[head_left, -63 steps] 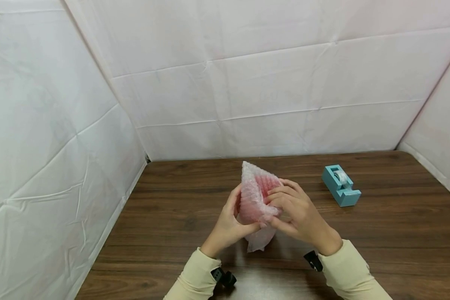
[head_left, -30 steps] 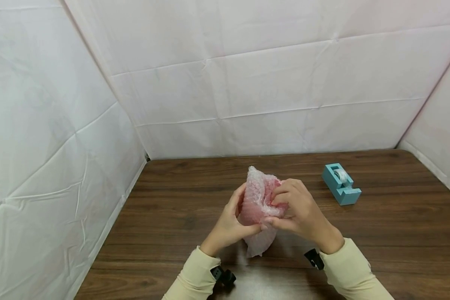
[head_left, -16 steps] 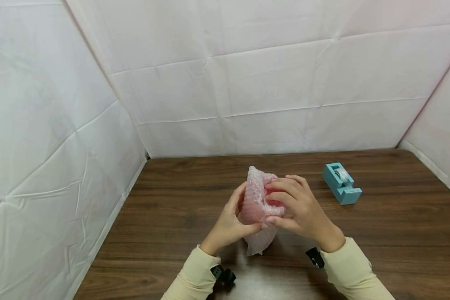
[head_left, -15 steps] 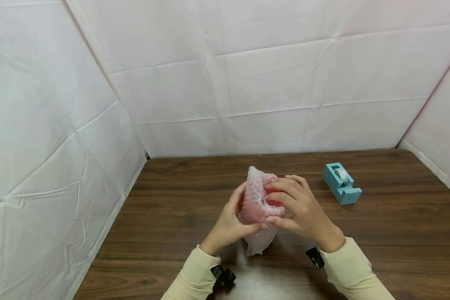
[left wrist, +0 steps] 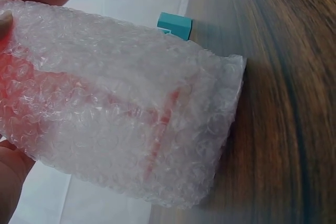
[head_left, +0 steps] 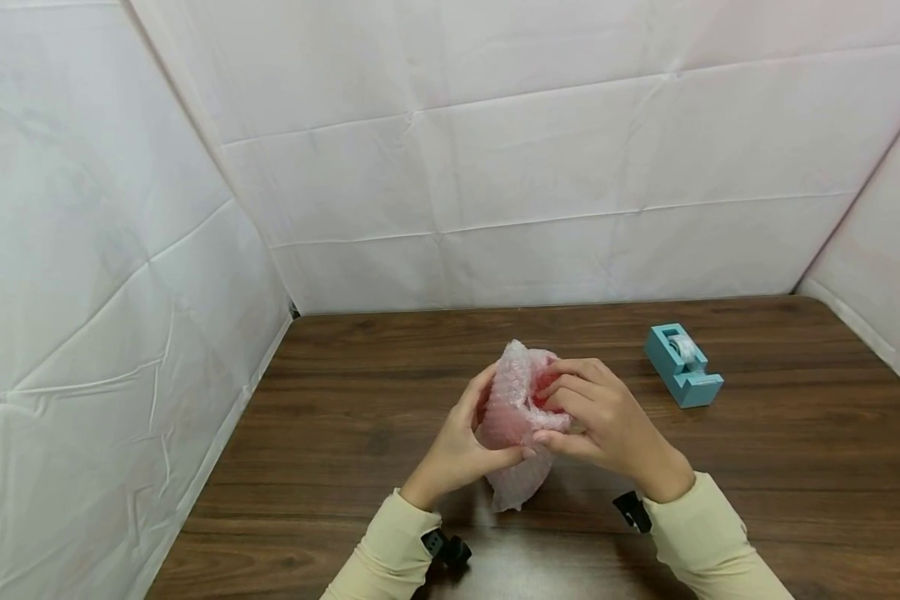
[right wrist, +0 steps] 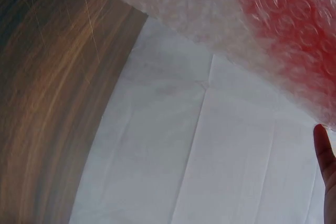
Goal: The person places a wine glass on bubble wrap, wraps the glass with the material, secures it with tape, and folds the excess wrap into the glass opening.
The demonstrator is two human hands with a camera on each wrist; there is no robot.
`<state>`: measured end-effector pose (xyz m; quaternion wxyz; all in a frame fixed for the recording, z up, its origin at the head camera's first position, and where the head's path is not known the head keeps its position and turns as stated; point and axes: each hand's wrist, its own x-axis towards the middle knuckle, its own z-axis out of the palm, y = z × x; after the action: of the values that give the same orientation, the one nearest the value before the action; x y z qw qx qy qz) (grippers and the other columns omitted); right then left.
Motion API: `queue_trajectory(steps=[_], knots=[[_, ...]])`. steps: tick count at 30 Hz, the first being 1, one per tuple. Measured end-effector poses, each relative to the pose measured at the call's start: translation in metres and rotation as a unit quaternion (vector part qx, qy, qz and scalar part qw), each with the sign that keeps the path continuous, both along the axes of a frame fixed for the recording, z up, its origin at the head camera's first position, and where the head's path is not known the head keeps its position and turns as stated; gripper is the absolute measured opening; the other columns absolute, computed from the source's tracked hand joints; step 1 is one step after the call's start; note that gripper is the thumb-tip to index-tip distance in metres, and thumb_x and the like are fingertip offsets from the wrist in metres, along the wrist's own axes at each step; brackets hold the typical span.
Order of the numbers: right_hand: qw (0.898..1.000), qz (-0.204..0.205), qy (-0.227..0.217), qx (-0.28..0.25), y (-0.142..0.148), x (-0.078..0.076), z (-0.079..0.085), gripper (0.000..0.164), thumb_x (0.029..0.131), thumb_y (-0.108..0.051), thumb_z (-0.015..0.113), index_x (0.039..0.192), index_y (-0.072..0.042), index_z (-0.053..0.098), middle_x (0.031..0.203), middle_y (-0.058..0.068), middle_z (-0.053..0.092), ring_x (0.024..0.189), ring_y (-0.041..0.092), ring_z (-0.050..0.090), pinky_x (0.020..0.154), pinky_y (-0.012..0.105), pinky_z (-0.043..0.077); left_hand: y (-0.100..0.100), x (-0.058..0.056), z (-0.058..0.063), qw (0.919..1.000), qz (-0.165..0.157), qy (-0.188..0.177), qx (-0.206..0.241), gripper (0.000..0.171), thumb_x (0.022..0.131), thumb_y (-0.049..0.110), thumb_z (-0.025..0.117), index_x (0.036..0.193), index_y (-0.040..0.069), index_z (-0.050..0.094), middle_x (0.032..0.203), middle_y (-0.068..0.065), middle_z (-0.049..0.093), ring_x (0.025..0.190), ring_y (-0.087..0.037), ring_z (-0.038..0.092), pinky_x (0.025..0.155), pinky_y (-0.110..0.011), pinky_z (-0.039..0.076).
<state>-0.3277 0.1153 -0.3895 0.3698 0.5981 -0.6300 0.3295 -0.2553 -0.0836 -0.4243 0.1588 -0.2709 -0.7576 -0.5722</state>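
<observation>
Clear bubble wrap [head_left: 504,417] is bundled upright round a red object [head_left: 546,385], whose kind the wrap hides. My left hand [head_left: 457,450] grips the bundle from its left side, thumb in front and fingers behind. At the bundle's upper right, my right hand [head_left: 607,417] pinches the folded top edge, thumb outside and bent fingers reaching into the top opening. In the left wrist view the bubble wrap [left wrist: 121,108] shows a red stripe through its layers, its lower end right by the wooden table. The right wrist view shows red colour through the bubble wrap [right wrist: 283,30] too.
A light blue tape dispenser [head_left: 682,367] with a clear roll stands at the back right of the dark wooden table [head_left: 360,433]. White sheeting [head_left: 525,167] hangs behind the table and along both sides.
The bundle's top peak has sunk and shifted slightly right, folding inward. My right fingers have moved about in the top opening, bending and spreading. The left hand keeps its grip.
</observation>
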Motion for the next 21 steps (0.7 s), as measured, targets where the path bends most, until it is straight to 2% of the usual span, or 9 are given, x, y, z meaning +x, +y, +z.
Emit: queue_trajectory(steps=[3,5,8,11,14,17,18,21], knots=[[0.999,0.026,-0.028,-0.025,-0.003,0.001,-0.001,0.047,0.092,-0.048,0.058,0.091,-0.002,0.063,0.096,0.011,0.064,0.102,0.028,0.054,0.099,0.028,0.038,0.001,0.000,0.000,1.0000,0.009,0.000,0.004,0.098,0.072,-0.008,0.078,0.150,0.009,0.022,0.141,-0.019,0.044,0.125,-0.022,0.047,0.101,-0.031,0.045],[0.997,0.035,-0.062,-0.041,-0.004,0.002,-0.002,0.055,0.089,-0.049,0.062,0.102,0.005,0.059,0.107,0.020,0.057,0.108,0.029,0.047,0.101,0.025,0.035,0.001,0.000,0.001,0.9999,0.014,0.004,0.008,0.099,0.070,-0.011,0.078,0.150,0.005,0.021,0.141,-0.021,0.043,0.125,-0.023,0.047,0.101,-0.032,0.045],[0.987,0.029,-0.154,-0.044,-0.005,0.007,-0.003,0.080,0.083,-0.054,0.067,0.126,0.010,0.045,0.124,0.026,0.043,0.118,0.022,0.040,0.100,0.021,0.034,0.000,-0.002,0.001,0.9996,0.014,0.017,0.017,0.099,0.071,-0.010,0.078,0.150,0.008,0.021,0.140,-0.021,0.043,0.125,-0.023,0.047,0.100,-0.033,0.046],[0.961,0.028,-0.273,-0.023,-0.005,0.012,-0.005,0.105,0.075,-0.050,0.077,0.148,0.003,0.022,0.140,0.023,0.031,0.129,0.014,0.035,0.102,0.017,0.034,-0.001,-0.002,0.001,0.9992,0.013,0.028,0.024,0.098,0.073,-0.008,0.078,0.150,0.013,0.022,0.140,-0.018,0.044,0.125,-0.023,0.048,0.100,-0.033,0.046],[0.926,0.040,-0.374,-0.001,-0.007,0.015,-0.006,0.124,0.068,-0.027,0.088,0.155,-0.013,0.002,0.150,0.019,0.026,0.133,0.012,0.035,0.104,0.014,0.034,-0.001,-0.001,0.001,0.9989,0.016,0.024,0.037,0.096,0.074,-0.007,0.077,0.150,0.015,0.022,0.140,-0.017,0.044,0.126,-0.022,0.048,0.100,-0.033,0.046],[0.900,0.040,-0.434,0.005,-0.010,0.019,-0.008,0.130,0.066,-0.005,0.088,0.155,-0.024,-0.004,0.152,0.019,0.028,0.133,0.018,0.038,0.100,0.013,0.037,0.000,-0.001,0.002,0.9985,0.022,0.017,0.047,0.095,0.074,-0.008,0.077,0.149,0.014,0.024,0.139,-0.018,0.044,0.126,-0.021,0.047,0.100,-0.031,0.046],[0.893,0.036,-0.449,0.004,-0.010,0.020,-0.009,0.129,0.066,-0.003,0.086,0.155,-0.027,-0.004,0.151,0.020,0.030,0.132,0.020,0.039,0.098,0.013,0.039,0.000,-0.001,0.002,0.9983,0.025,0.014,0.050,0.094,0.074,-0.008,0.077,0.149,0.014,0.024,0.139,-0.018,0.045,0.126,-0.022,0.047,0.100,-0.031,0.046],[0.882,0.031,-0.470,-0.005,-0.011,0.021,-0.010,0.124,0.068,0.001,0.084,0.155,-0.028,0.000,0.149,0.022,0.033,0.128,0.019,0.043,0.093,0.014,0.044,0.002,0.001,0.003,0.9981,0.029,-0.001,0.054,0.095,0.074,-0.007,0.077,0.150,0.015,0.023,0.140,-0.017,0.044,0.126,-0.023,0.047,0.100,-0.031,0.046]])
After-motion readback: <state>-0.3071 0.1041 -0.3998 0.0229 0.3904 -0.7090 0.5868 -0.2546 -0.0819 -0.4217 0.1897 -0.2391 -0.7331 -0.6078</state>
